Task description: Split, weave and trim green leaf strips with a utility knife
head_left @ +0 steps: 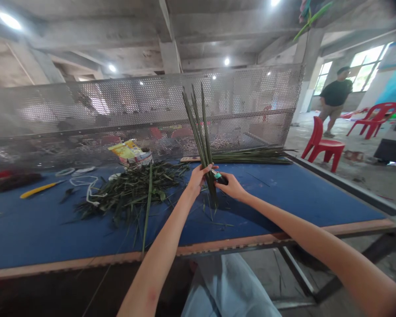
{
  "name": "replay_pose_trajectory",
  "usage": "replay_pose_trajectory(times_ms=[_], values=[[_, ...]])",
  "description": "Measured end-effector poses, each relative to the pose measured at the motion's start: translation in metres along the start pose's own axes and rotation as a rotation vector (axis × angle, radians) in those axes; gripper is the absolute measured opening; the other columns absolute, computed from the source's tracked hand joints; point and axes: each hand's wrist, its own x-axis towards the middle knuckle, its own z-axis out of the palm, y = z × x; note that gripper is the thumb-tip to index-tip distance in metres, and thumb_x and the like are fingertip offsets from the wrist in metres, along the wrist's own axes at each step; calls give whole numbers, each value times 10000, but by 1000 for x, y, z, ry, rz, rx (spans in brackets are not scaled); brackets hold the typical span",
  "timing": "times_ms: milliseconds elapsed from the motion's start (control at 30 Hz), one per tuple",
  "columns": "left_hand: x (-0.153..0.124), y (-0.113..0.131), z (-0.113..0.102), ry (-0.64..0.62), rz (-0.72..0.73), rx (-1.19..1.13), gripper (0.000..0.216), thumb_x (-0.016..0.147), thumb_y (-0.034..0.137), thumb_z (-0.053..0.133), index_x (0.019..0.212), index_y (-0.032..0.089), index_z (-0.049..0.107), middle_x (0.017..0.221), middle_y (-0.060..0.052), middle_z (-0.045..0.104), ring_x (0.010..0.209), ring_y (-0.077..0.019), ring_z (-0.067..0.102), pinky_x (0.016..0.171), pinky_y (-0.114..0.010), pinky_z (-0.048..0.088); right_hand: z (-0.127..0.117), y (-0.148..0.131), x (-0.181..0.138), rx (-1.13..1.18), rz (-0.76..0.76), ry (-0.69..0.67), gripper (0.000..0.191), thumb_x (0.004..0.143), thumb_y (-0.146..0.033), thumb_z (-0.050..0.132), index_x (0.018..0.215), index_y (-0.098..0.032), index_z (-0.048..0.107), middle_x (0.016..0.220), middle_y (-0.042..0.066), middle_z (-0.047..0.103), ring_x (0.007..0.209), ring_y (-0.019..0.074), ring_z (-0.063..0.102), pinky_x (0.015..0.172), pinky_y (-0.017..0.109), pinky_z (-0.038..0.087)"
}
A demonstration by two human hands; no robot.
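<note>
The left grip (195,181) clamps long green leaves (198,132) so they stand up; the right grip (230,187) clamps a small dark tool (221,178).

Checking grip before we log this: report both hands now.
Left hand: closed, holding a bundle of long green leaves.
Right hand: closed, holding a small teal-and-black tool.

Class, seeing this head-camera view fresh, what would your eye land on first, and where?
An upright bundle of long green leaves stands at centre, gripped by the left hand, with the right hand close by. Left of it, a heap of loose leaves lies on the blue table, and a red plastic chair stands off to the right.
</note>
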Motion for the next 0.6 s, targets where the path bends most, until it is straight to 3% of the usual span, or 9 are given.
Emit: replay_pose_trajectory(times_ms=[333, 600], values=[[-3, -2, 4, 72, 33, -39, 342, 652, 272, 695, 930, 143, 544, 831, -89, 713, 709, -190, 653, 650, -292, 484, 1, 2, -1, 48, 43, 11, 196, 713, -261, 533, 829, -121, 605, 610, -24, 526, 558, 109, 440, 550, 234, 344], [-1, 1, 0, 36, 1, -73, 210, 689, 292, 650, 825, 134, 633, 786, -83, 707, 791, -237, 661, 716, -339, 499, -2, 4, 2, 321, 247, -41, 242, 733, -393, 606, 697, -164, 536, 509, -44, 482, 376, 59, 351, 385, 214, 262]])
